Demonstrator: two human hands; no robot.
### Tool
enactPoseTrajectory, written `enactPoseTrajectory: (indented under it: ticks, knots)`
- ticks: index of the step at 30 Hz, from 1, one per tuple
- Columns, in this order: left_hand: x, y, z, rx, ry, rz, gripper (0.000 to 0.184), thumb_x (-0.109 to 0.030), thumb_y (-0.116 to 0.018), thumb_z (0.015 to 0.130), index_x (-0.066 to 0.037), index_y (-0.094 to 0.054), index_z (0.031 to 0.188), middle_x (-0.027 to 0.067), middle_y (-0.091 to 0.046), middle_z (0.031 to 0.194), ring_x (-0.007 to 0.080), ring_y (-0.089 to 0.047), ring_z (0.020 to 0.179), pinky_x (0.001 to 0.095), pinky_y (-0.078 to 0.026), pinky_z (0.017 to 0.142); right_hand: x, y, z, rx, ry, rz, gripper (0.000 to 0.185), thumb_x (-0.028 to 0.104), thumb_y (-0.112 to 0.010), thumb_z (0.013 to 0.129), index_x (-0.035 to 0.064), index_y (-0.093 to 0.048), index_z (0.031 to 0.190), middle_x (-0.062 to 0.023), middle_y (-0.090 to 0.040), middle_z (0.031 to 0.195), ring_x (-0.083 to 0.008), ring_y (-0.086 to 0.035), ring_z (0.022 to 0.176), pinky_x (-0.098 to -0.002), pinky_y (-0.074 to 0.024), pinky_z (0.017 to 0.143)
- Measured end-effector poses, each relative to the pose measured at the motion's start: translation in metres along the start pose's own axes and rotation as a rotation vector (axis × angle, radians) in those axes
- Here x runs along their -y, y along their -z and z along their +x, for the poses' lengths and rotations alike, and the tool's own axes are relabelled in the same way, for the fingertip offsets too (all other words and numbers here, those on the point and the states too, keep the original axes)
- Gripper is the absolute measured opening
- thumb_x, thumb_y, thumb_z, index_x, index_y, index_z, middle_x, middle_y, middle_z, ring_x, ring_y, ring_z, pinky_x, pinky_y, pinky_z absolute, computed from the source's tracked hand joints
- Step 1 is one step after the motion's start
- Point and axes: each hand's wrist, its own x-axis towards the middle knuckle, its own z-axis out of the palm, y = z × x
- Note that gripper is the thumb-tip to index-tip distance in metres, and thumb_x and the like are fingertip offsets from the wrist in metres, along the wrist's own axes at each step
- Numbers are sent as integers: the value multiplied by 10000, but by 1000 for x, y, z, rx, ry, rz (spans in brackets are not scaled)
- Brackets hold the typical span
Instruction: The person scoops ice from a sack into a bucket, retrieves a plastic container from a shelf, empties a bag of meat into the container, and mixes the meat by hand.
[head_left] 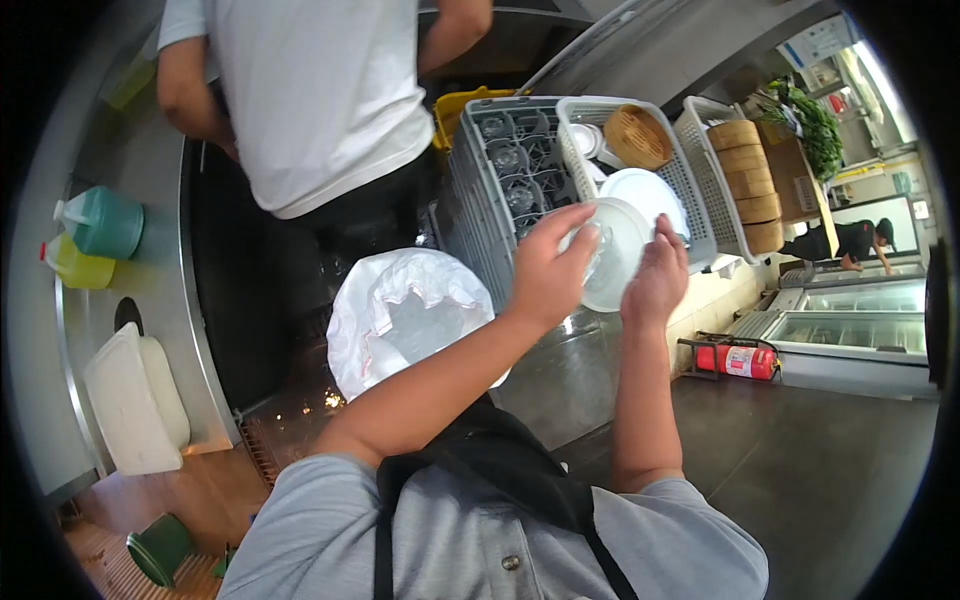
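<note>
- The translucent round dish (618, 250) is held up between both hands, in front of the light grey basket (703, 232)
- Being round, it has no clear long axis; its broad face is turned towards the camera, and its outline looks tallest up and down the view
- The left hand (553, 262) has its thumb and fingers narrowed on the dish's left side, over a clear, glossy, crinkled-looking part
- The right hand (655, 275) is open, fingers raised and nearly straight, at the right rim; whether it presses there I cannot tell
- Smooth see-through plastic, by its look, with a thin curved rim
- In the basket, a smooth white plate (655, 190) and a woven round bamboo steamer (638, 137)
- Below left, a bin (410, 315) lined with wrinkled white plastic
- The red fire extinguisher (735, 361) bears a white label, its writing too small to read; no marking can be made out on the dish
</note>
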Motion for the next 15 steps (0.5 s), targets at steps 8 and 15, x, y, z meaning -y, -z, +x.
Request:
enactPoseTrajectory:
  ticks: [8,15]
  knots:
    - [151,243,-156,-355,704,512,190,-43,-513,842,22,-688,872,77,-652,780,155,-571,607,272,-489,624,-123,-7,-163,1187,-374,-735,276,0,-471,808,-26,-652,1014,-208,-650,1063,-300,-623,1020,-343,-463,903]
    - [213,322,-113,-448,296,1015,418,-199,-511,911,-20,-523,1289,160,-573,1233,260,-560,1093,303,-435,920,-314,-38,-197,913,-168,-1225,637,314,-603,864,52,-383,1401,-174,-393,1439,-320,-378,1321,-405,-317,1096]
